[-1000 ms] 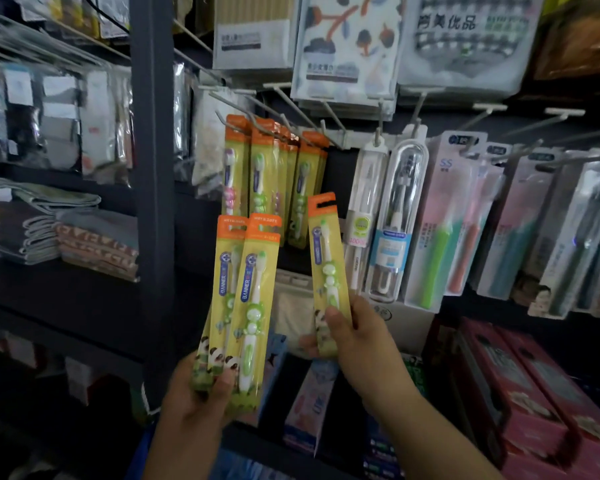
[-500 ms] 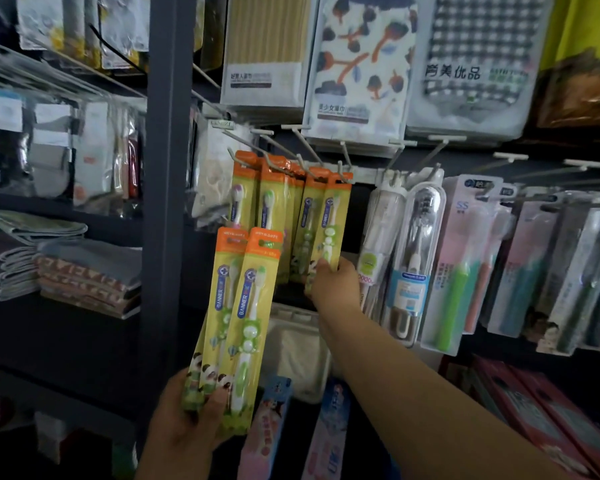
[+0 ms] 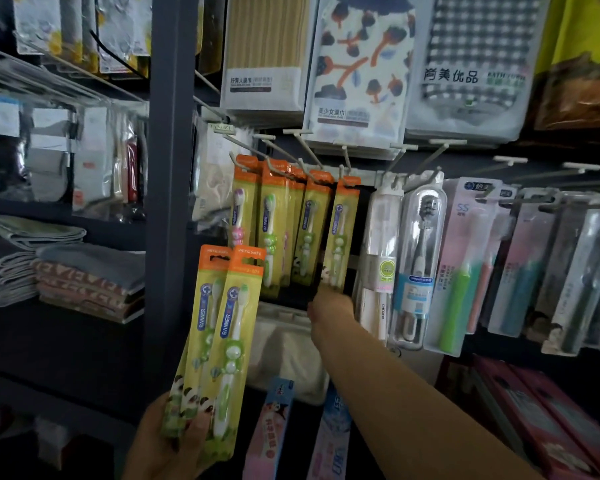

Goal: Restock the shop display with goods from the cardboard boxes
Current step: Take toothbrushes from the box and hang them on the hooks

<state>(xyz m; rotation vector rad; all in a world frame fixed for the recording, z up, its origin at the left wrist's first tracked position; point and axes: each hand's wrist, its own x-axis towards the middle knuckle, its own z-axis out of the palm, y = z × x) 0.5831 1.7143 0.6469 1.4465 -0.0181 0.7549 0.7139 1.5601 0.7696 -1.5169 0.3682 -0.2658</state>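
Yellow-and-orange children's toothbrush packs (image 3: 229, 327) are fanned upright in my left hand (image 3: 167, 441), which grips their lower ends at the bottom left. One more such pack (image 3: 342, 230) hangs from a peg hook (image 3: 345, 157), at the right end of a row of the same packs (image 3: 274, 216). My right hand (image 3: 329, 306) is stretched out to that pack and holds its lower end; the fingers are mostly hidden behind it.
A dark upright post (image 3: 168, 202) stands left of the hooks. Folded towels (image 3: 84, 278) lie on the left shelf. Adult toothbrushes (image 3: 420, 258) hang to the right, bagged towels (image 3: 357, 64) above. Toothpaste boxes (image 3: 271, 431) and red boxes (image 3: 551, 420) sit below.
My right hand carried the single pack up from beside the left hand to the peg hook, where it now hangs. The left hand kept its packs and barely moved.
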